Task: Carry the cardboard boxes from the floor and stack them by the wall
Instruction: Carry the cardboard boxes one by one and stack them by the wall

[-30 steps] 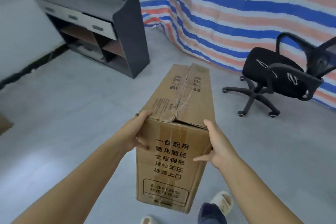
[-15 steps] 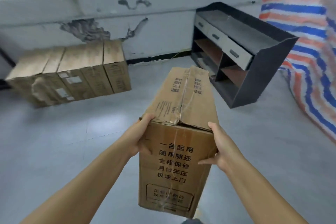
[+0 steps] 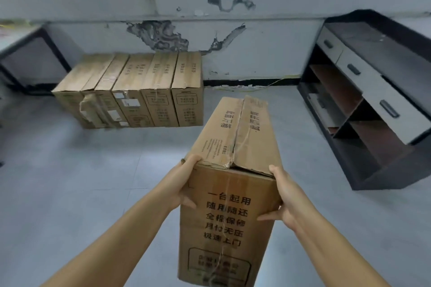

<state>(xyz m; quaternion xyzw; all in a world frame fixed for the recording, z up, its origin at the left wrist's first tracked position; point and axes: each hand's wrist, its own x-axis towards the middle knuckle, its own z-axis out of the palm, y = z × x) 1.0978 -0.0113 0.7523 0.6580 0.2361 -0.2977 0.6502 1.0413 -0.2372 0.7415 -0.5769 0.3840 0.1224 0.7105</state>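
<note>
The held cardboard box (image 3: pixel 229 212) reads "一台起用 随用随还 全程保修 月付无压 极速上门".

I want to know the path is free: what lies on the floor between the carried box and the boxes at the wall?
Only bare grey floor, in the head view.

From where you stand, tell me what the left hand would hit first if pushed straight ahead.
The left hand grips the carried box. Straight ahead looks like bare floor, then probably the row of boxes by the wall; depth is uncertain.
</note>
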